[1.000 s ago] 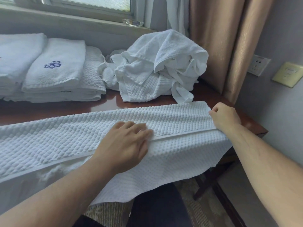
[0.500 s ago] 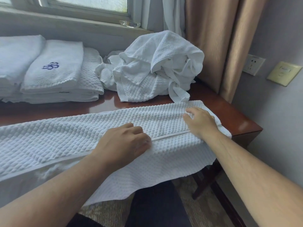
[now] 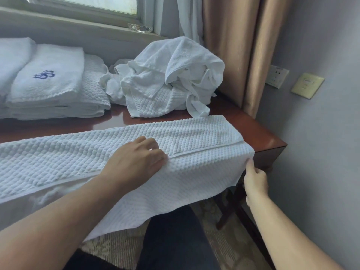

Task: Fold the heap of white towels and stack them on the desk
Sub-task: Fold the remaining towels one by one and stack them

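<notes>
The long towel (image 3: 68,158) lies spread across the front of the desk (image 3: 259,133), and its near side hangs down over the edge. The left hand (image 3: 136,160) stays in the same spot as before, on the towel's sewn edge near the middle. Its fingers are bent and close together, with the tips on the cloth. It is not clear whether they nip the cloth or only press it.

The right hand (image 3: 255,178) has moved. A moment ago it lay on top of the towel near the right end. Now it is lower, just past the desk's front edge, and its finger and thumb pinch the hanging edge of the towel at the right corner.

The heap of towels (image 3: 171,78) sits at the back of the desk, by the curtain (image 3: 229,55). The folded stack (image 3: 48,84) sits to its left.
</notes>
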Tool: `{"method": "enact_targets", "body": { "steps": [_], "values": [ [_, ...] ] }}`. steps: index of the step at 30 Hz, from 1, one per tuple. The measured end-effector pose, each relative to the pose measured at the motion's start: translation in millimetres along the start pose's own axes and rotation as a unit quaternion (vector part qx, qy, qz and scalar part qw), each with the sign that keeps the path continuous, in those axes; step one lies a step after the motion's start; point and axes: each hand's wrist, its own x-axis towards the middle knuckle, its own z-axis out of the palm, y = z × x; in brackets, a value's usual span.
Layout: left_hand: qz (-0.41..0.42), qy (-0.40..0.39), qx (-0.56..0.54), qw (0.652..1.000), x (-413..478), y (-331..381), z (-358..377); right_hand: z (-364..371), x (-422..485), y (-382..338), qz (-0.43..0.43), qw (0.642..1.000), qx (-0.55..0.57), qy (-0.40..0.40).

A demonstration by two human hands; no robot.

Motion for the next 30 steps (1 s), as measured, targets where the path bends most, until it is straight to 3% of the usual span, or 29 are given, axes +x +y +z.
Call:
{"method": "enact_targets", "body": {
  "steps": [4, 10, 12, 15, 18, 20, 24, 26, 30],
  "values": [
    [-0.003, -0.006, -0.002, 1.0, -0.5, 0.5, -1.0, -3.2, -0.9, 33.1, 0.096, 0.977, 0.045, -0.186],
    [-0.009, -0.015, 0.0, 1.0, -0.7, -0.6, -0.2, -5.6, -7.7, 50.8, 0.127, 0.944, 0.13, -0.275],
    [-0.008, -0.015, 0.001, 1.0, -0.1, -0.3, -0.6, -6.2, -17.8, 44.7, 0.096, 0.934, 0.178, -0.293],
    [-0.009, -0.022, -0.001, 1.0, 0.2, -0.8, -0.9, -7.6, -37.9, 24.3, 0.003, 0.936, 0.209, -0.281],
    [-0.008, -0.025, -0.003, 1.0, 0.0, -1.6, -0.2, -8.8, -58.4, 2.1, -0.091, 0.969, 0.163, -0.16],
    [-0.013, -0.03, -0.005, 0.999, 0.8, -1.0, -1.8, -10.6, -67.5, -9.9, -0.152, 0.972, 0.144, -0.105],
    [-0.004, -0.03, 0.007, 1.0, 2.6, 9.4, -8.3, -8.6, -77.6, -38.6, -0.245, 0.954, 0.136, -0.109],
    [-0.02, -0.034, -0.056, 0.998, 3.2, 26.7, -14.4, -0.8, -76.6, -55.5, -0.26, 0.95, 0.13, -0.116],
    [-0.064, -0.151, -0.122, 0.979, 9.1, 62.1, -15.1, 19.2, -68.2, -89.7, -0.205, 0.955, 0.173, -0.127]
  ]
}}
